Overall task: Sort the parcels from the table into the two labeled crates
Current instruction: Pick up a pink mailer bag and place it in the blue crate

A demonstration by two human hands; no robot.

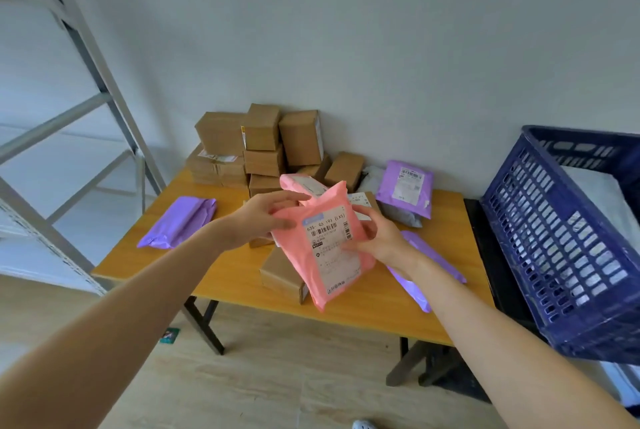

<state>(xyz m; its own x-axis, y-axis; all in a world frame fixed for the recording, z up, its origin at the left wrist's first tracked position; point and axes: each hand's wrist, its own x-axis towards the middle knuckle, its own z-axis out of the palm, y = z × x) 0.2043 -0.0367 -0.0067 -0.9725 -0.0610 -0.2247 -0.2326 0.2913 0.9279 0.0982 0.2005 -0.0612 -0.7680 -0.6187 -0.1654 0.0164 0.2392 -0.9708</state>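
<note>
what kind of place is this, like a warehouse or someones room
Likely a small parcel-sorting room, not a big warehouse: a table stacked with cardboard boxes and purple mailers, a blue crate beside it, metal shelving at left. The left hand and right hand hold a labelled pink mailer.

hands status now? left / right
Left hand: grips the top left edge of the pink mailer.
Right hand: grips the mailer's right edge, thumb on the label.

A plain pale wall (381,30) stands behind a yellow wooden table (166,266) on black folding legs (203,321). A grey metal shelf frame (104,91) rises off the table's left edge. The light wood-plank floor (277,376) lies under soft, even light.
</note>
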